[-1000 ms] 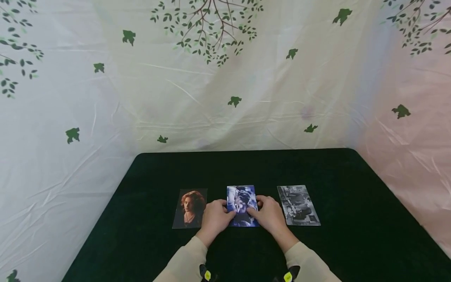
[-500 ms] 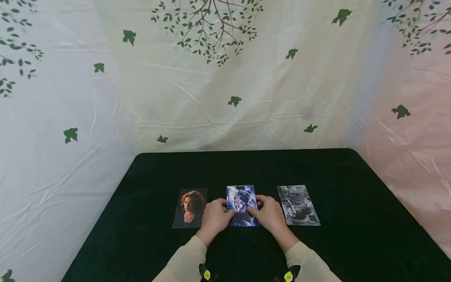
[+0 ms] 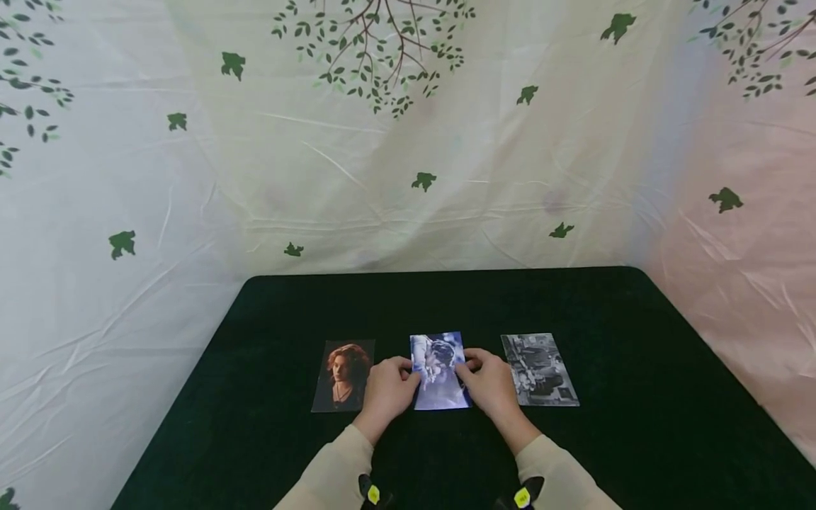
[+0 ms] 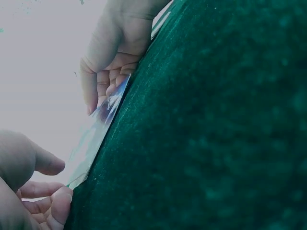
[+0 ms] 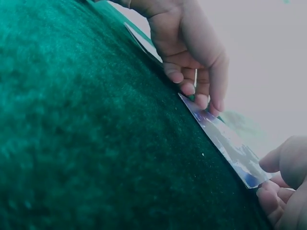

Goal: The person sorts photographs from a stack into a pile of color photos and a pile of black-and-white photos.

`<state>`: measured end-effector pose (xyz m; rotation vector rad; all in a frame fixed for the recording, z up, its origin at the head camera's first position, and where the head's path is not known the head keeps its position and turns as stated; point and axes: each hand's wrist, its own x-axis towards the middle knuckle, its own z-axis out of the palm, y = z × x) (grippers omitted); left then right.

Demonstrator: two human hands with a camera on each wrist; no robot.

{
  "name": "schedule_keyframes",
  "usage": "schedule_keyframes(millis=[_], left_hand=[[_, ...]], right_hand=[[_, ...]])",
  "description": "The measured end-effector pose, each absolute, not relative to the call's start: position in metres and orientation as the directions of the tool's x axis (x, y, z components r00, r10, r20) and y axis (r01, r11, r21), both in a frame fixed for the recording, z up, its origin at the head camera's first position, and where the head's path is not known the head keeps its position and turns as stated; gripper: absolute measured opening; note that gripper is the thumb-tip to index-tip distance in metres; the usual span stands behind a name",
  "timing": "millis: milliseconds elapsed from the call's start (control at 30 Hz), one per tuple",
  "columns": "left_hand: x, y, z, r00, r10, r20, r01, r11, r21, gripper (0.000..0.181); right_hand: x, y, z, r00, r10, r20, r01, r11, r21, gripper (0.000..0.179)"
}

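A glossy blue-and-white photo card [image 3: 438,372] lies between my two hands in the middle of the dark green table. My left hand [image 3: 389,388] holds its left edge, thumb on the upper side and fingertips at the edge. On the opposite edge, my right hand [image 3: 489,382] holds it between thumb and fingers. The right wrist view shows the card [image 5: 230,146] with glare on its face, close to the cloth. To the left lies a portrait photo card [image 3: 342,379], partly behind my left hand. A black-and-white photo card [image 3: 543,372] lies to the right.
The table [image 3: 287,304] has a dark green velvety cover and rounded far corners. Behind it hangs a pale fabric backdrop [image 3: 357,170] printed with leaves and branches. The side cards lie close beside my hands.
My thumbs have shifted outward from the middle card's face towards its edges. The card has moved slightly and its face now shows more glare. Both outer cards stay put.
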<state>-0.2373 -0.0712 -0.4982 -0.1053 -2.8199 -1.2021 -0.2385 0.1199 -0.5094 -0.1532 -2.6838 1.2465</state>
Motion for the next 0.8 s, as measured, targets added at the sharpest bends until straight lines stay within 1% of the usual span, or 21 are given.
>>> schedule_keyframes(millis=[233,600,800], left_hand=[[-0.2372,-0.0707,-0.4996,-0.989,0.016,0.147,0.121,0.654,0.747,0.016],[-0.2372,-0.0691,-0.5023,-0.979,-0.046,0.196,0.131,0.592,0.795,0.005],[-0.2378,-0.0679,-0.5036,-0.990,-0.074,0.123,0.072,0.485,0.872,0.005]], right_hand=[[-0.2388,0.1209,-0.5087,-0.966,0.228,0.118,0.045,0.603,-0.796,0.021],[-0.2379,0.1234,-0.5074,-0.963,0.266,0.034,0.112,0.513,-0.851,0.015],[-0.2385,0.1224,-0.5086,-0.956,0.292,0.011,0.140,0.490,-0.860,0.013]])
